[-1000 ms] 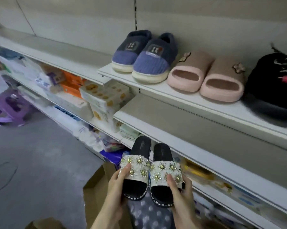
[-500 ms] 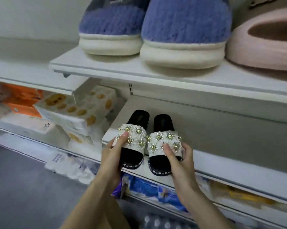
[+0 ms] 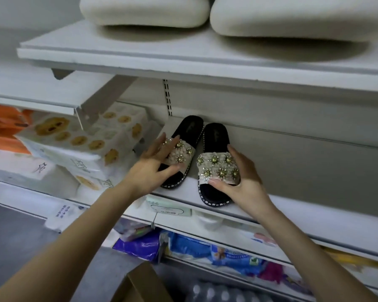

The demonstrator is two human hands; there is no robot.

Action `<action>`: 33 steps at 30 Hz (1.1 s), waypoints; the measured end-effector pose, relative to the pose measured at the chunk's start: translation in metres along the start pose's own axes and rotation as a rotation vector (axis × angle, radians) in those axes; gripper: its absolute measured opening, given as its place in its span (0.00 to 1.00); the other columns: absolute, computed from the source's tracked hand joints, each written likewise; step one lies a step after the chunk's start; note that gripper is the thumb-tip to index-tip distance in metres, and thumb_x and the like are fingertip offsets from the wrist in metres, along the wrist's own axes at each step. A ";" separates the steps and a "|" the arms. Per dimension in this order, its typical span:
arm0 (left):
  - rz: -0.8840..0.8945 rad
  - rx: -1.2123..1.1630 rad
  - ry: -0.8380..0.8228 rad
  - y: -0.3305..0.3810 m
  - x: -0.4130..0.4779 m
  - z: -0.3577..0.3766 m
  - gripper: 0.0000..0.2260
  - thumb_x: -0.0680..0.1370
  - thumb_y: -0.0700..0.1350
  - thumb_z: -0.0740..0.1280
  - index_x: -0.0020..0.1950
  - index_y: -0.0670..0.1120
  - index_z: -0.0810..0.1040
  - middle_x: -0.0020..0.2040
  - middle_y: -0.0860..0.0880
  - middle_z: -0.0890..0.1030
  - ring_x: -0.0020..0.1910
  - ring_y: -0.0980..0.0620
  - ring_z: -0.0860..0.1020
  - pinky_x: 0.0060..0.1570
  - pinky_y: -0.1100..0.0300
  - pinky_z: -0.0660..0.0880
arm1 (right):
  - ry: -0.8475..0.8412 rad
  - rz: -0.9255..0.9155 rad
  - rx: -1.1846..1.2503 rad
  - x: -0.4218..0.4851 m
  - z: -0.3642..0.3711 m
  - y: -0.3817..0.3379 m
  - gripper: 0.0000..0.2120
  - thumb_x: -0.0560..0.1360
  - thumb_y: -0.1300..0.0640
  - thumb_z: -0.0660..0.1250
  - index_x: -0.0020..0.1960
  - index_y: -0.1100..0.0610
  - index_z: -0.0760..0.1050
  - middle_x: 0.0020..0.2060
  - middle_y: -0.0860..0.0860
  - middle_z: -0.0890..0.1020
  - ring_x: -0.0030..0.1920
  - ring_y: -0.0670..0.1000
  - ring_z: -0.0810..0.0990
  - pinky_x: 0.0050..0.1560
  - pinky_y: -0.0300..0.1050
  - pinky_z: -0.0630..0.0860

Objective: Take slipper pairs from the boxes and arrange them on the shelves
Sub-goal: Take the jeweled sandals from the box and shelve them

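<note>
A pair of black slippers with beaded flower straps stands on the middle shelf (image 3: 303, 175), toes toward me. My left hand (image 3: 151, 168) holds the left slipper (image 3: 189, 136), its fingers laid over the strap and its thumb at the toe opening. Gripping the strap of the right slipper (image 3: 216, 138) is my right hand (image 3: 247, 182), thumb across the front edge and fingers down the outer side. Both soles rest on the shelf near its front edge, with a small gap between them. The brown corner of a cardboard box (image 3: 144, 286) shows at the bottom.
The upper shelf (image 3: 183, 57) carries the cream soles of another slipper pair (image 3: 144, 12). Packs of tissue rolls (image 3: 74, 144) are stacked left of the slippers. Wrapped goods (image 3: 205, 251) fill the shelf below. The middle shelf stretches bare to the right.
The pair went from in front of the shelves onto the middle shelf. The slippers now sit deeper and slightly apart. My view has closed in on the shelf.
</note>
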State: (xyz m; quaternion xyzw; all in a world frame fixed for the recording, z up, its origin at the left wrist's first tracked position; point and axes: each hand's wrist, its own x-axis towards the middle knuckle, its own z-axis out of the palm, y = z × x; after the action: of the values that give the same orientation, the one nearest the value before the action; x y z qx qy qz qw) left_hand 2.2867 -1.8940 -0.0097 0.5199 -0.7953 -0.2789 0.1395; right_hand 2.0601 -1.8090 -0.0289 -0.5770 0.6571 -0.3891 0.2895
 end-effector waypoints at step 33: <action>0.430 0.554 0.073 0.152 -0.058 0.045 0.29 0.78 0.63 0.52 0.71 0.47 0.68 0.62 0.41 0.76 0.60 0.41 0.74 0.59 0.48 0.72 | -0.305 0.054 -0.713 -0.117 -0.154 0.021 0.44 0.74 0.32 0.58 0.78 0.47 0.37 0.78 0.52 0.42 0.77 0.53 0.50 0.74 0.46 0.51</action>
State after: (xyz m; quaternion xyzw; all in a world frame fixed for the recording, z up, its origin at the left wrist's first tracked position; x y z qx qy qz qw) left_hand 2.1746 -1.7818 0.0477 0.3682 -0.9266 0.0021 0.0770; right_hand 1.9407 -1.6657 0.0271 -0.6751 0.7156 -0.0380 0.1753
